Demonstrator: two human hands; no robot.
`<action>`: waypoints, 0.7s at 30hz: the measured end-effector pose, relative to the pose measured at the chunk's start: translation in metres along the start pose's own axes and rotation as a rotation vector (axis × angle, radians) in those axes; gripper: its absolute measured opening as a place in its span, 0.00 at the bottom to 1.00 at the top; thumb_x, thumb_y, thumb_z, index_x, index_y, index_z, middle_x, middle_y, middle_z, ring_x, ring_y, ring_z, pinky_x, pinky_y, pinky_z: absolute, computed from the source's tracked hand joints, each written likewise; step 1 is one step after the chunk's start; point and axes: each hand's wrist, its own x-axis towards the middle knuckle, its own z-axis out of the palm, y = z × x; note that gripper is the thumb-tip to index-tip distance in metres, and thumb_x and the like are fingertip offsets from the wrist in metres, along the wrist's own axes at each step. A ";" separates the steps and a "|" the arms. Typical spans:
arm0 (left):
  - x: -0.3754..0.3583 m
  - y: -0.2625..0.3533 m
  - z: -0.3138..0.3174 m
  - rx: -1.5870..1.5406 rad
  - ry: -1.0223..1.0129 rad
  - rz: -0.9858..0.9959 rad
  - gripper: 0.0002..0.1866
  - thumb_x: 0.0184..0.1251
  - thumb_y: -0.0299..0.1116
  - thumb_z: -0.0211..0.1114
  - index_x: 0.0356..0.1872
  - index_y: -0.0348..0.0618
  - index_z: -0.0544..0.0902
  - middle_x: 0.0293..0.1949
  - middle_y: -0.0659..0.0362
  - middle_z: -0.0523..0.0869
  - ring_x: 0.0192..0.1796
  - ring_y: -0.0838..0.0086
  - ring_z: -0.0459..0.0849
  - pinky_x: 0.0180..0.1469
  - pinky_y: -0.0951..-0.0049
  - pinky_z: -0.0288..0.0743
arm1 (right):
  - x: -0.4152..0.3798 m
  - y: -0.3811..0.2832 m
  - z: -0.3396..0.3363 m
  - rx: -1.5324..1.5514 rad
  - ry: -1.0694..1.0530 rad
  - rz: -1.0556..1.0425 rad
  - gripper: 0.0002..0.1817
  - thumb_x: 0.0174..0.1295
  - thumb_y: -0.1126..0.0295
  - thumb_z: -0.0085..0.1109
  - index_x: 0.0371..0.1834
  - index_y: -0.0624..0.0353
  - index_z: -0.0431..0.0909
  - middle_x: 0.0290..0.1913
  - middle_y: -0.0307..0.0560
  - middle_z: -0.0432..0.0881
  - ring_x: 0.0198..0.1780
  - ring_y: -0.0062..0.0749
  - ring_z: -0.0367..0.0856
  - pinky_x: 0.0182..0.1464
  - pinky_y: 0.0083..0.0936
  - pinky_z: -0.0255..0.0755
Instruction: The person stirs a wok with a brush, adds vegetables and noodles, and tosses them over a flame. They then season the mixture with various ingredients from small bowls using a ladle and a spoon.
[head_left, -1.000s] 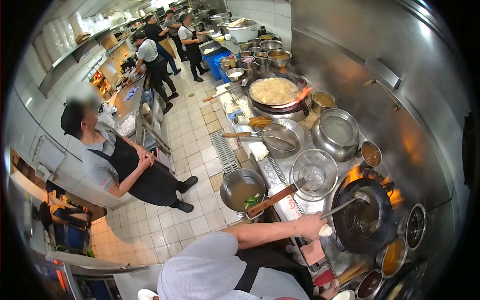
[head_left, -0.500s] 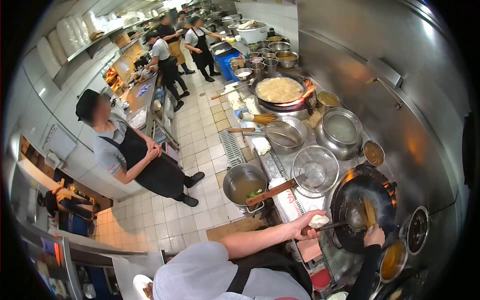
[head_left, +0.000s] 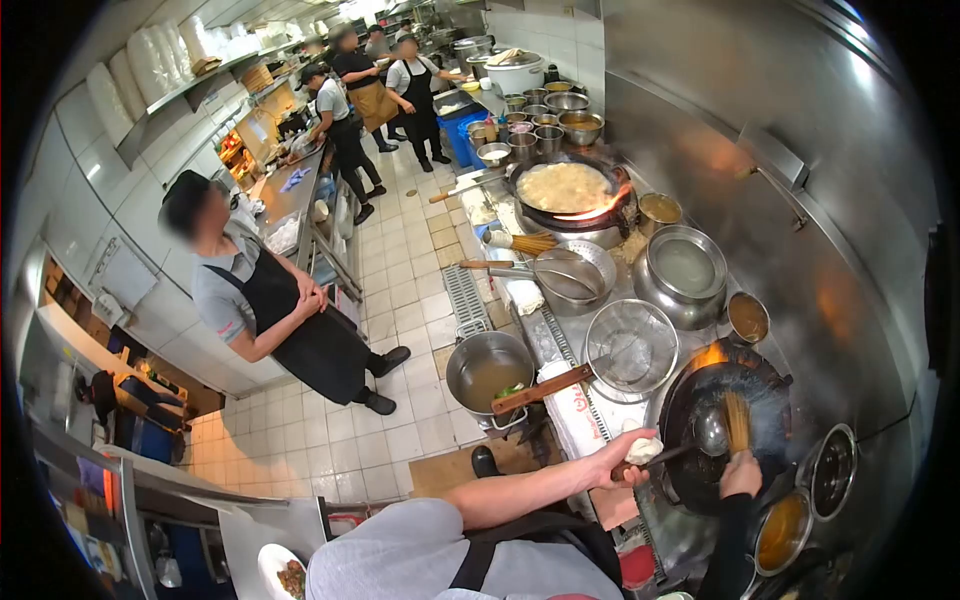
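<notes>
My left hand [head_left: 618, 458] is closed around the handle of a ladle [head_left: 711, 432], with a bunched white cloth [head_left: 643, 449] against its fingers. The ladle's round metal bowl lies inside a dark wok [head_left: 697, 403]. Gripped in my right hand [head_left: 741, 474] is a bamboo wok brush [head_left: 737, 418], its bristles pointing away from me right beside the ladle's bowl. Flame [head_left: 711, 355] shows at the wok's far rim, and haze hangs over its right side.
Beyond the wok are a mesh strainer [head_left: 632, 347], a steel pot [head_left: 682, 275] and a second wok [head_left: 565, 187] of bubbling liquid over flame. A sauce bowl [head_left: 783, 532] stands at right. A pot [head_left: 489, 368] sits left of the counter. A person in an apron [head_left: 290, 300] stands at left; others work farther back.
The brush and ladle have shifted slightly within the wok, and my right hand has moved a little left. The view has shifted slightly. Both hands keep their holds.
</notes>
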 end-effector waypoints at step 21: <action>-0.018 -0.020 0.009 0.730 0.283 0.169 0.26 0.66 0.64 0.63 0.25 0.50 0.78 0.17 0.69 0.72 0.14 0.85 0.65 0.13 0.81 0.55 | -0.016 0.002 -0.035 0.094 -0.242 0.106 0.17 0.52 0.73 0.67 0.48 0.63 0.84 0.38 0.64 0.87 0.45 0.59 0.87 0.47 0.46 0.81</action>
